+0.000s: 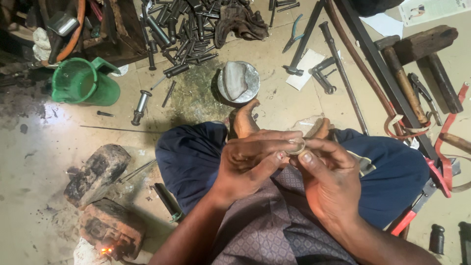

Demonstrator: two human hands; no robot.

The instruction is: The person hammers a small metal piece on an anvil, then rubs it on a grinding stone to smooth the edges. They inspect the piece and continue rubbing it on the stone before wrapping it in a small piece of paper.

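metal ring [297, 145] pinched between fingers of left hand [248, 164] and right hand [329, 175].

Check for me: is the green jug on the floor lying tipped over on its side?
No. The green jug stands upright with its open mouth facing up, left of the pile of metal rods.

White printed leaflet [434, 10], top right corner.
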